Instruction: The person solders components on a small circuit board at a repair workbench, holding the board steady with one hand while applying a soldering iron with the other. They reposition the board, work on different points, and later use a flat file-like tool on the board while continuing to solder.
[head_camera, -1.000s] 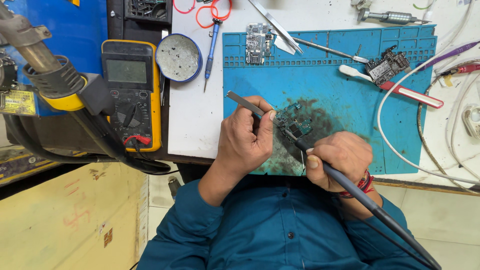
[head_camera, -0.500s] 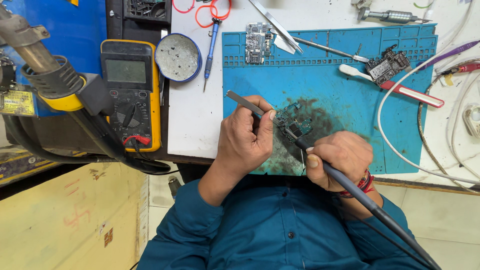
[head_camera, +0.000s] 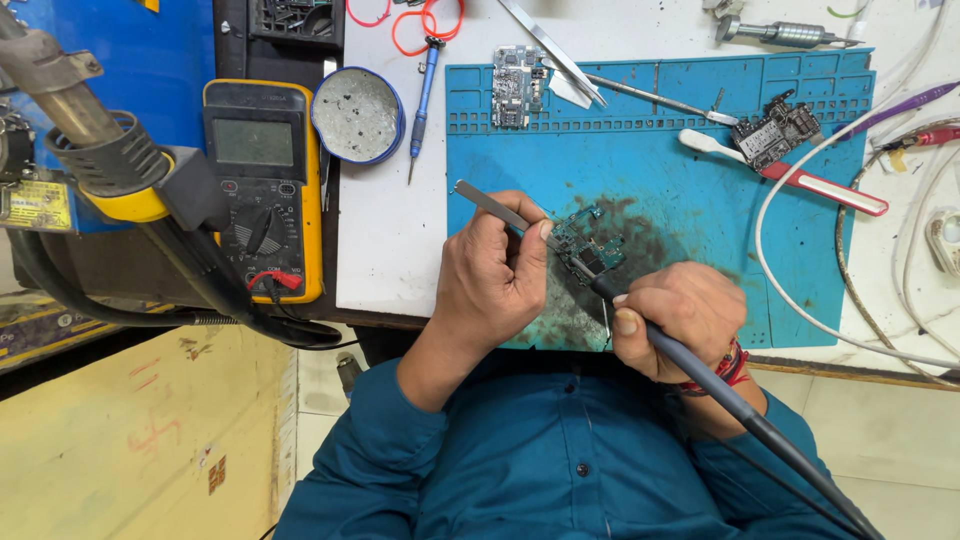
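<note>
A small green circuit board (head_camera: 588, 242) lies on a blue work mat (head_camera: 700, 150), on a dark scorched patch. My left hand (head_camera: 495, 275) grips metal tweezers (head_camera: 490, 205) whose tips rest on the board's left edge. My right hand (head_camera: 680, 315) holds a dark soldering iron (head_camera: 720, 390) like a pen, its tip touching the board from the lower right. The iron's cable runs off toward the bottom right.
A yellow multimeter (head_camera: 262, 185) and a hot-air gun (head_camera: 110, 160) sit at left. A round tin (head_camera: 357, 115), a blue screwdriver (head_camera: 422, 85), two other circuit boards (head_camera: 517, 85) (head_camera: 775, 128), a toothbrush (head_camera: 790, 175) and white cables (head_camera: 800, 290) lie around the mat.
</note>
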